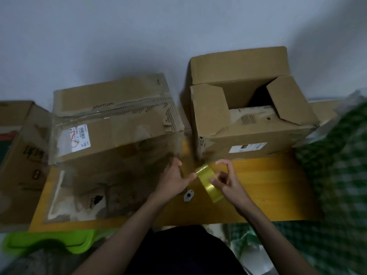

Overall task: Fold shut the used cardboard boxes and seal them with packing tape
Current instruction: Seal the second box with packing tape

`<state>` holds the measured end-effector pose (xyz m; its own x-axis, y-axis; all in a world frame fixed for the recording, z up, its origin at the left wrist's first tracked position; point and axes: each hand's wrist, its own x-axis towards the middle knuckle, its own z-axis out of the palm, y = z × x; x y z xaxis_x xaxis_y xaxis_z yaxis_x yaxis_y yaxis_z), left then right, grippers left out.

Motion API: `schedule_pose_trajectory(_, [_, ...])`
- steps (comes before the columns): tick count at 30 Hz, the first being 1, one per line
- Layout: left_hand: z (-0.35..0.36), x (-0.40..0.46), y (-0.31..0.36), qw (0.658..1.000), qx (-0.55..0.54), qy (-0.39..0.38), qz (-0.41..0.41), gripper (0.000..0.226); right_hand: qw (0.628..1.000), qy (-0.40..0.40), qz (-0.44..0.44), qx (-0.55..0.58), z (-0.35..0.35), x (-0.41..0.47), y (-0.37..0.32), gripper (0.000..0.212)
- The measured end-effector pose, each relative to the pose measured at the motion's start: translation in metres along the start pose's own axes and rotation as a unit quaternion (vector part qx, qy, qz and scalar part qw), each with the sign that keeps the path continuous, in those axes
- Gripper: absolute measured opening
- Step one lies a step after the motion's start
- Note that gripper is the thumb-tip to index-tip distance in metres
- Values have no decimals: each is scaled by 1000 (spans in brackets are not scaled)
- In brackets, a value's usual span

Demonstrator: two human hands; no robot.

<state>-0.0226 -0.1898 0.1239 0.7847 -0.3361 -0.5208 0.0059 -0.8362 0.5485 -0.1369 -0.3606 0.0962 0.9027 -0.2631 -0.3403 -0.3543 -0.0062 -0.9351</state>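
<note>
Holding the yellowish packing tape roll [208, 182] between them on the wooden table [258, 191], the right hand [228, 180] curls round the roll while the left hand [173, 179] pinches at its edge, apparently hunting the loose end. Likely trouble: the thin film could tear into a sliver or stick back on itself if peeled crookedly. Two boxes stand ahead: the closed box [117, 124] on the left, already taped, and the open box [250, 114] with flaps up. A third carton [17, 147] sits far left.

home room | checked bedding [337, 165] | low wooden table [258, 185]
</note>
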Motion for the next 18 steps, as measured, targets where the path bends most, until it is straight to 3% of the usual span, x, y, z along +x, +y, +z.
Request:
schedule_pose_trajectory(3, [-4, -6, -17, 999, 43, -18, 1, 36, 995, -2, 32, -94, -2, 27, 31, 51])
schedule_pose_trajectory(8, [-27, -32, -35, 996, 46, 26, 71, 13, 934, 2, 18, -357, 7, 62, 97, 44])
schedule_pose_trajectory(11, [-51, -46, -29, 981, 48, 101, 161, 9, 895, -29, 9, -445, 13, 65, 118, 49])
schedule_pose_trajectory(14, [-76, -46, -16, 947, 78, 189, 247, 20, 880, -39, 20, -473, 17, 68, 134, 66])
schedule_pose_trajectory(16, [-91, -34, -7, 929, 105, 219, 278, 29, 886, -34, 28, -461, 19, 70, 136, 56])
schedule_pose_trajectory(18, [-103, -18, 5, 925, 111, 217, 290, 36, 903, 11, 20, -428, 22, 72, 121, 27])
